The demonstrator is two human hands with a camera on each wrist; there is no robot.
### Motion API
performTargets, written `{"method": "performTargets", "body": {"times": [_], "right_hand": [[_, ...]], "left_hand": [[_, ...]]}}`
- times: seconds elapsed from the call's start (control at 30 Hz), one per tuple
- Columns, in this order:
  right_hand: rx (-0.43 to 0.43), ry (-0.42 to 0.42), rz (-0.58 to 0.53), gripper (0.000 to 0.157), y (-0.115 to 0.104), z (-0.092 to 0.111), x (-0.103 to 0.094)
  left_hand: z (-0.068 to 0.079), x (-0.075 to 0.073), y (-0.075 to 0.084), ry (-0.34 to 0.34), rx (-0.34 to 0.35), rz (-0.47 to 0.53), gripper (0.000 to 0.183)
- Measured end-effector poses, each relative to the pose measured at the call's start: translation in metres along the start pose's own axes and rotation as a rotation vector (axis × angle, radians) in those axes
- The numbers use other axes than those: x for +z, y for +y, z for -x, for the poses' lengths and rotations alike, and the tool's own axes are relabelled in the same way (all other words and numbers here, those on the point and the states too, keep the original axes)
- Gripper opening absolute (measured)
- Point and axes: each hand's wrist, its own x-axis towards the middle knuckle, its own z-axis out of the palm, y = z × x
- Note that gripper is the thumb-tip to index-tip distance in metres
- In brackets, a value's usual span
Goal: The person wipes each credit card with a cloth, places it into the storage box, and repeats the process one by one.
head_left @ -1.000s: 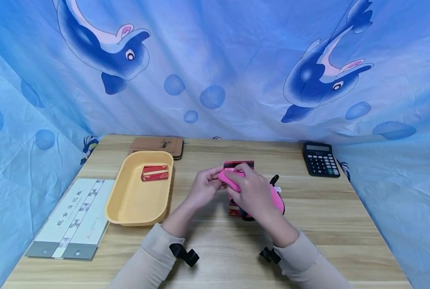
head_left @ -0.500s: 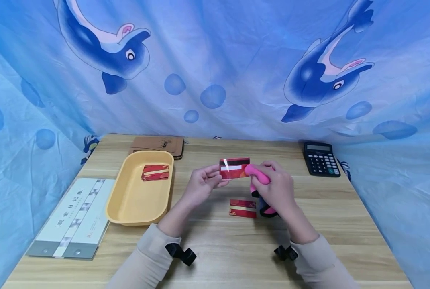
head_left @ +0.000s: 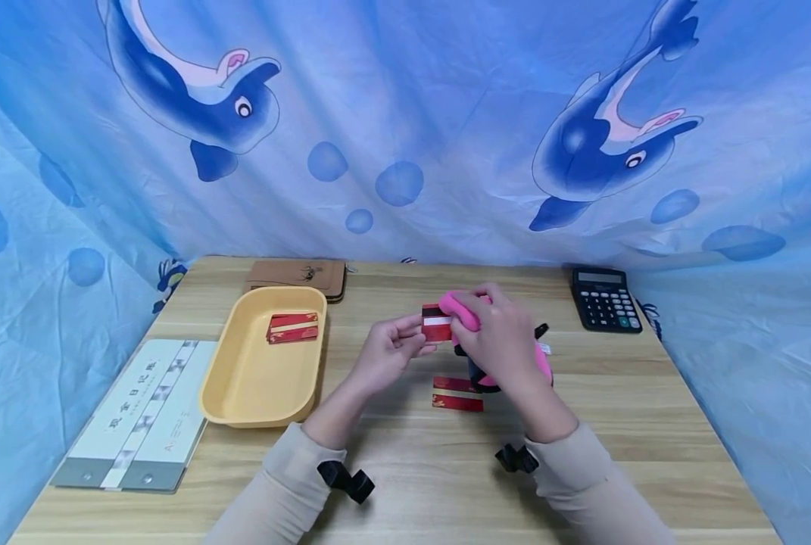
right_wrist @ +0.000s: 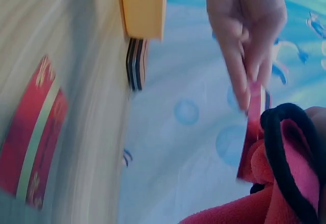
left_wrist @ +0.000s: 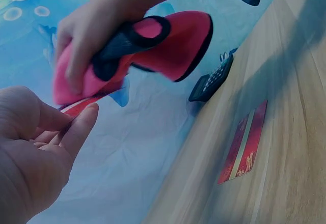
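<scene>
My left hand (head_left: 386,356) pinches a red card (head_left: 435,324) by its left edge, above the table. The card's dark stripe and white strip face up in the head view. My right hand (head_left: 503,337) grips a bunched pink cloth (head_left: 461,312) with black edging, pressed against the card's right part and covering it. The left wrist view shows the cloth (left_wrist: 178,40) hanging loose behind the right hand (left_wrist: 86,40). Below the hands, another red card (head_left: 457,393) with a pale gold band lies flat on the table.
A yellow tray (head_left: 258,412) with several red cards (head_left: 292,328) stands at the left. Beside it lies a white and grey binder (head_left: 135,416). A brown wallet-like case (head_left: 296,276) sits behind the tray. At the back right is a black calculator (head_left: 606,300).
The cloth came off the card, moving right and uncovering its striped face, then returned left onto its right part. My left hand keeps its pinch on the card throughout.
</scene>
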Motion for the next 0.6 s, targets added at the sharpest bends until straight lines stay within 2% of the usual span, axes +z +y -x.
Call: {"method": "performTargets", "body": {"times": [0.17,0.27,0.43,0.6], "right_hand": [[-0.134,-0.029,-0.034,0.032,-0.018,0.001,0.008],[-0.192,-0.050,-0.031,0.030,-0.025,0.006,0.011],[-0.194,-0.061,-0.009,0.025,-0.025,0.017,0.015],[-0.183,-0.027,-0.002,0.030,-0.008,0.025,0.013]], "left_hand": [[0.000,-0.002,-0.003,-0.016,0.019,-0.048,0.043],[0.000,-0.005,-0.003,0.003,0.029,-0.074,0.044],[0.000,-0.009,-0.002,0.037,0.005,-0.035,0.042],[-0.001,-0.015,0.002,0.094,-0.035,0.034,0.039]]}}
